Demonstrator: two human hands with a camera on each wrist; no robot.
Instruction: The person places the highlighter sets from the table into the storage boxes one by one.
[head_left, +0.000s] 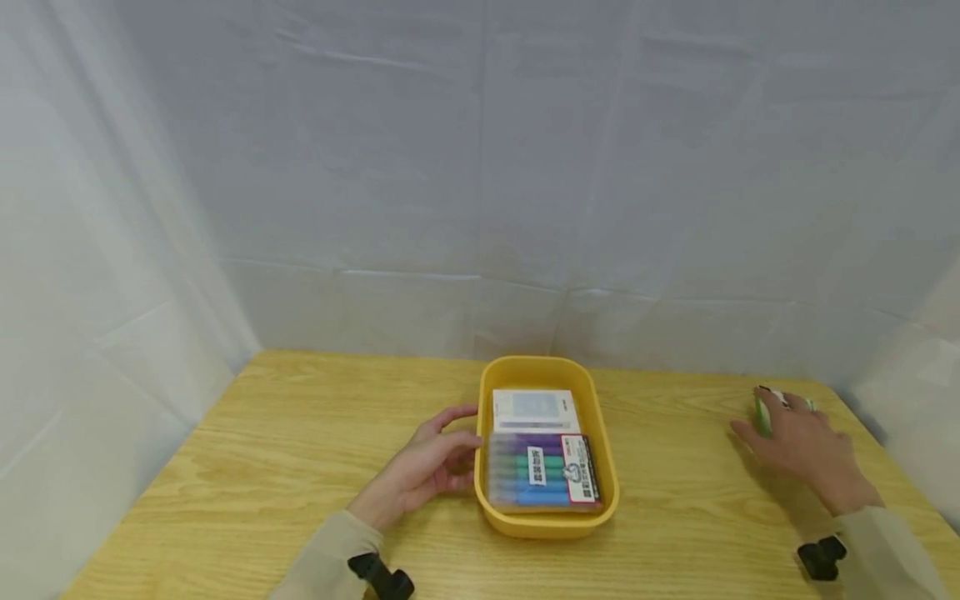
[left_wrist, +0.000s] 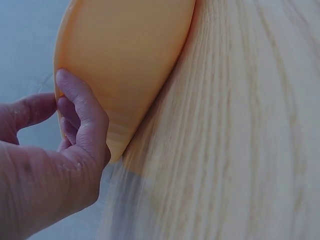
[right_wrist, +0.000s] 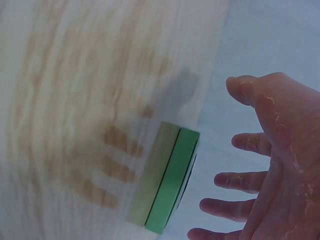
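Observation:
My left hand point(head_left: 416, 471) is against the left side of a yellow plastic basket point(head_left: 609, 479). Loosely bent, its fingers touch the outer wall and rim in the left wrist view, where the basket point(left_wrist: 130, 50) stands on the wood. Inside lie a pack of marker pens point(head_left: 551, 473), purple, green and blue in a clear case, and a flat white box point(head_left: 534, 410) beyond it. At the far right, my right hand point(head_left: 810, 446) hovers over a small green-and-white box point(head_left: 763, 417). Seen from the right wrist, that box point(right_wrist: 172, 180) lies apart from the spread fingers.
A light wooden table point(head_left: 337, 417) carries everything, its far edge meeting a hanging white sheet point(head_left: 450, 208). More sheeting hangs at both sides. Black straps with small mounts point(head_left: 381, 577) sit on both sleeves.

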